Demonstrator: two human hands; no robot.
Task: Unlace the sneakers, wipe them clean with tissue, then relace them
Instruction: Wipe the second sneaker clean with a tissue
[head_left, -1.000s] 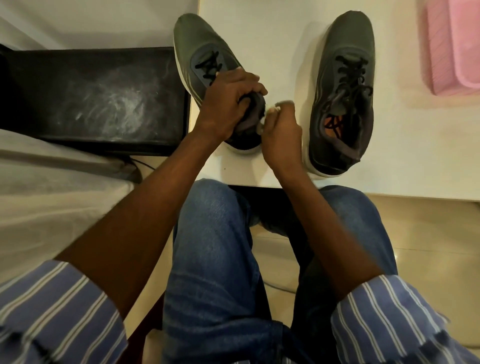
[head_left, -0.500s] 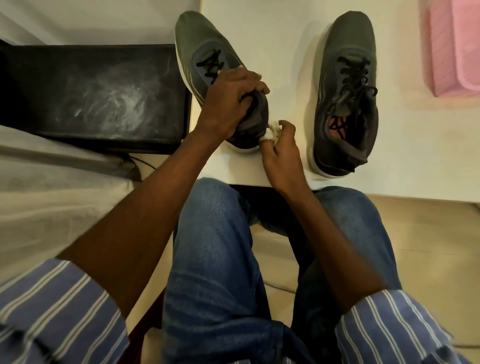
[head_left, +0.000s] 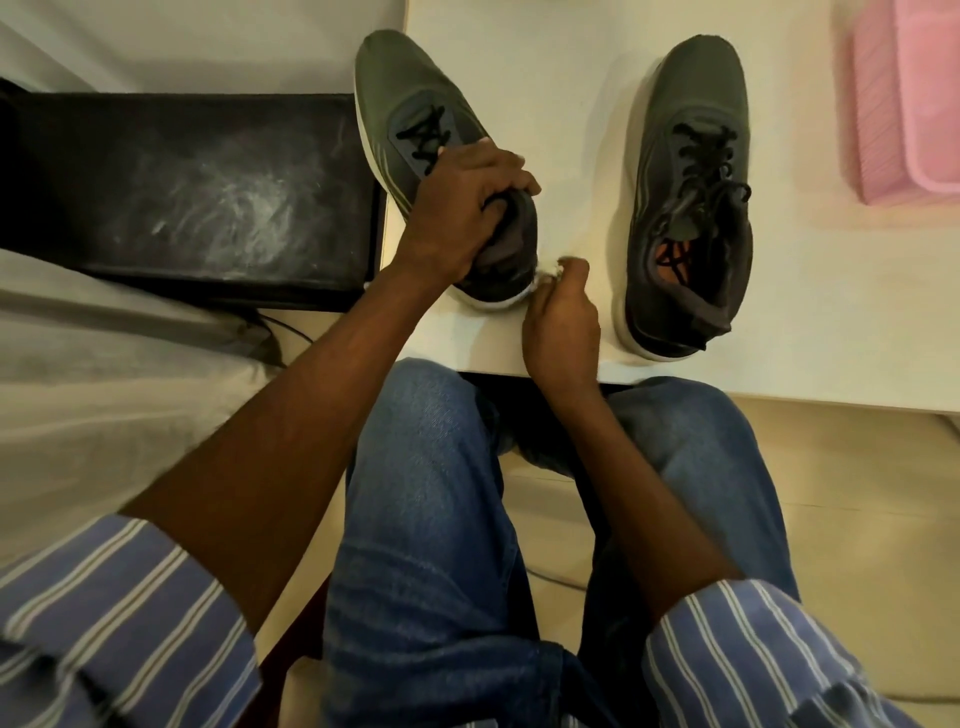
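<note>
Your right hand (head_left: 562, 317) pinches a wad of tissue (head_left: 551, 272) against the heel of the left sneaker (head_left: 415, 119). Beyond it, your left hand (head_left: 462, 215) grips that shoe's collar. The right sneaker (head_left: 691, 171) stands apart, right of both hands.

place: home room, likely | cues: plain white table (head_left: 519, 78); pale bedsheet-like cloth (head_left: 104, 364) at left; pink ribbed plastic basket (head_left: 904, 104); dusty black box-like unit (head_left: 197, 197); beige tiled floor (head_left: 857, 493)

Left hand (head_left: 457, 208) gripping left sneaker (head_left: 415, 114) at collar. Right hand (head_left: 561, 317) pressing tissue (head_left: 550, 273) against heel. Right sneaker (head_left: 691, 171) laced, on table (head_left: 571, 62).
</note>
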